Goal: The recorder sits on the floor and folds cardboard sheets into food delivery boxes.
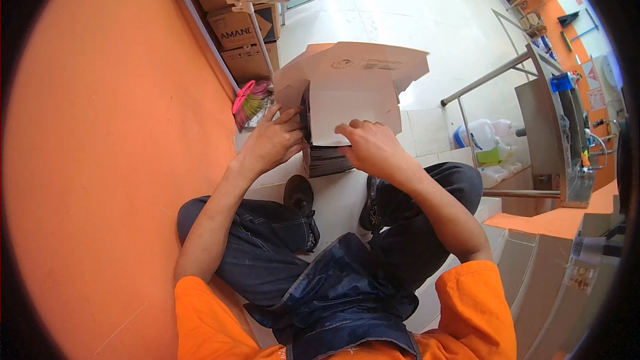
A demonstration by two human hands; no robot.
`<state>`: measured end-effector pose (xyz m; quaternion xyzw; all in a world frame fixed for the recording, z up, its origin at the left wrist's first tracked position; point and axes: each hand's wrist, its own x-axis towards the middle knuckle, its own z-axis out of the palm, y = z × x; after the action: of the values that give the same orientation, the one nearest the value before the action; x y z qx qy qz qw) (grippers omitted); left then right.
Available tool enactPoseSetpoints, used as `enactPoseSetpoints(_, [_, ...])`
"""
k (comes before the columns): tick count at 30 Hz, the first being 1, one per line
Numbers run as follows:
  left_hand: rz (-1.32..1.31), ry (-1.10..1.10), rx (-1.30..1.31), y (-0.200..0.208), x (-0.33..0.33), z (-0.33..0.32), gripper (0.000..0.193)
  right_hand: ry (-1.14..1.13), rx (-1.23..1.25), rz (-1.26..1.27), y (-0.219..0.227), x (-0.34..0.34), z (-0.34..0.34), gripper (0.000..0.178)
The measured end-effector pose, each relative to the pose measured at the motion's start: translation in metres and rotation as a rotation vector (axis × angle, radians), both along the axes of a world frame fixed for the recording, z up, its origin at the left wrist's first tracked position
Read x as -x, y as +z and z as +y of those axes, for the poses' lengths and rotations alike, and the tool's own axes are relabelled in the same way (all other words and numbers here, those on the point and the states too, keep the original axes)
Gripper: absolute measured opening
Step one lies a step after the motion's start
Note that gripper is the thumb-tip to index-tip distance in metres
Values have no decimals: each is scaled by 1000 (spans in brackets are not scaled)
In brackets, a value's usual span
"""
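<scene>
- Hands first: the left hand point(275, 139) has its fingers curled around the left side of the white folded cardboard box point(350, 90). The right hand point(373, 148) is pinching the bottom edge of the box's front flap. Both hands are closed on the box.
- The box sits up in front of the knees, above a stack of flat dark cardboard sheets point(328, 159) on the pale tiled step point(337, 200).
- The top flaps stick out wide and loose. I think one could bend the wrong way or tear if a hand pulls too hard.
- The box is only half folded. It looks floppy, so it may pop open or squash if one hand lets go.
- The stack under it looks a bit crooked. A bump from the box or a wrist might push sheets off the step.
- The pink and yellow brush point(250, 101) leans near the left hand by the orange wall point(113, 133). An elbow swing could knock it over.
- The person sits on stairs, so a dropped box might tumble down.
</scene>
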<state>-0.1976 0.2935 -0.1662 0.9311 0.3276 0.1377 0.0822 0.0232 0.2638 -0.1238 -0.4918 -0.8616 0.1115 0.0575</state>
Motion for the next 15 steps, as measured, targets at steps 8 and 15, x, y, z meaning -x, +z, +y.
enactPoseSetpoints(8, [-18, -17, -35, -2, -2, -13, 22, -369, -6, 247, -3, 54, 29, 30])
enactPoseSetpoints(15, [-63, -43, -51, 0, -3, -14, 20, -375, -21, 80, -20, 62, 40, 19])
